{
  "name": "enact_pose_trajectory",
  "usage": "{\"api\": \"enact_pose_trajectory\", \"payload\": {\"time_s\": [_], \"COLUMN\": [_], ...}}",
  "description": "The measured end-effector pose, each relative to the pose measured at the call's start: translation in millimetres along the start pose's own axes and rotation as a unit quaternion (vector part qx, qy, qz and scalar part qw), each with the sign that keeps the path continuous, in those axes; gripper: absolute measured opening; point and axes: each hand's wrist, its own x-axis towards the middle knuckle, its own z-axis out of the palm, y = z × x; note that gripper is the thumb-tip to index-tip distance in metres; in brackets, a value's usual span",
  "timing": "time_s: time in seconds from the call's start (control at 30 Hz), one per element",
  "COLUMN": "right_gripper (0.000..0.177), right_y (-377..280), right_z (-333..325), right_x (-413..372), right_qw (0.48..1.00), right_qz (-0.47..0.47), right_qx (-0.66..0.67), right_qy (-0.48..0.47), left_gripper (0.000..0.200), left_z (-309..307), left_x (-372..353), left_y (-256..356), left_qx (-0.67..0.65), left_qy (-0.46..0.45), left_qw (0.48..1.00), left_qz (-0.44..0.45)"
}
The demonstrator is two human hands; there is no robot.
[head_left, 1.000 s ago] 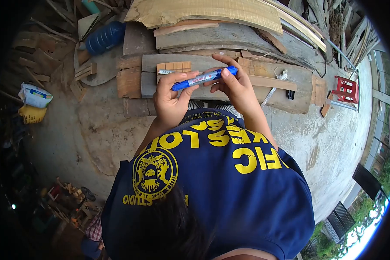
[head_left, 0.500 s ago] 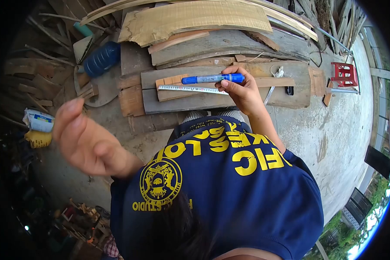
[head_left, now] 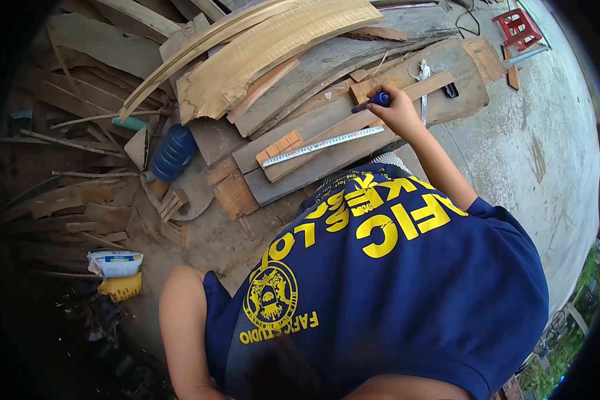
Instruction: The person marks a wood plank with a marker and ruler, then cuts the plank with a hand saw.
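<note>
My right hand (head_left: 399, 112) holds a blue marker (head_left: 379, 100) between its closed fingers, above the boards. The marker points left. Below it, a white measuring tape (head_left: 323, 146) lies stretched along a narrow wooden strip (head_left: 347, 125), with its left end over a small light wood block (head_left: 281, 147). These rest on a wide grey plank (head_left: 273, 191). Of my left arm, only the bent part shows at the lower left; the left hand is out of view.
Curved boards (head_left: 280, 50) are stacked beyond the plank. A blue plastic jug (head_left: 173, 153) and a white and yellow bag (head_left: 119, 273) are at the left. A red stool (head_left: 517, 30) stands at the upper right. A black object (head_left: 451, 90) lies by the strip's right end.
My left hand has gone from the left side out of view. My right hand has moved the marker off the tape, up and right along the strip. The view has turned.
</note>
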Motion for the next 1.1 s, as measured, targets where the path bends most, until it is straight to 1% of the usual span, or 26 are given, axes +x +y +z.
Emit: {"api": "enact_pose_trajectory", "payload": {"time_s": [0.03, 0.07, 0.13, 0.17, 0.2, 0.27, 0.33, 0.43, 0.57, 0.73, 0.83, 0.97, 1.03, 1.07, 1.1], "right_gripper": [0.024, 0.024, 0.024, 0.025, 0.025, 0.025, 0.026, 0.026, 0.024, 0.023, 0.023, 0.02, 0.023, 0.023, 0.028], "right_y": [6, 15, 33, 39, 46, 64, 74, 86, 94, 101, 103, 121, 117, 115, 112], "right_z": [-3, -5, -4, -3, 0, 8, 15, 23, 31, 35, 36, 41, 39, 41, 41], "right_x": [-3, -5, -7, -7, -5, -3, 0, 1, 4, 9, 13, 16, 20, 22, 26], "right_qw": [0.999, 0.999, 0.995, 0.993, 0.993, 0.992, 0.992, 0.99, 0.993, 0.994, 0.995, 0.994, 0.997, 0.997, 0.993], "right_qz": [0.011, 0.018, 0.072, 0.083, 0.084, 0.043, 0.052, 0.06, 0.064, 0.022, 0.021, 0.029, 0.079, 0.074, 0.119], "right_qx": [-0.043, -0.041, -0.062, -0.071, -0.07, -0.082, -0.066, -0.108, -0.082, -0.104, -0.095, -0.105, 0.006, 0.007, 0.024], "right_qy": [0.023, 0.028, 0.039, 0.049, 0.053, 0.09, 0.094, 0.065, 0.051, 0.038, 0.027, 0.012, -0.004, -0.009, 0.0], "left_gripper": [0.029, 0.028, 0.028, 0.028, 0.028, 0.028, 0.027, 0.027, 0.027, 0.026, 0.026, 0.026, 0.026, 0.026, 0.026], "left_z": [-3, -6, -13, -17, -20, -28, -36, -42, -48, -55, -59, -73, -82, -85, -85], "left_x": [0, -2, -6, -8, -10, -13, -14, -16, -11, -14, -15, -17, -15, -11, -10], "left_y": [-2, -4, 1, 4, 4, 3, -5, -9, -2, -16, -18, -15, -6, 0, 1], "left_qx": [-0.012, -0.023, -0.039, -0.045, -0.05, -0.065, -0.078, -0.087, -0.091, -0.101, -0.106, -0.117, -0.114, -0.111, -0.108], "left_qy": [-0.001, -0.001, -0.004, -0.007, -0.012, -0.018, -0.025, -0.033, -0.05, -0.067, -0.073, -0.086, -0.099, -0.106, -0.115], "left_qw": [1.0, 1.0, 0.999, 0.999, 0.998, 0.997, 0.996, 0.994, 0.991, 0.986, 0.983, 0.979, 0.978, 0.977, 0.975], "left_qz": [-0.006, -0.011, -0.017, -0.019, -0.021, -0.026, -0.033, -0.049, -0.083, -0.116, -0.13, -0.141, -0.143, -0.15, -0.157]}}
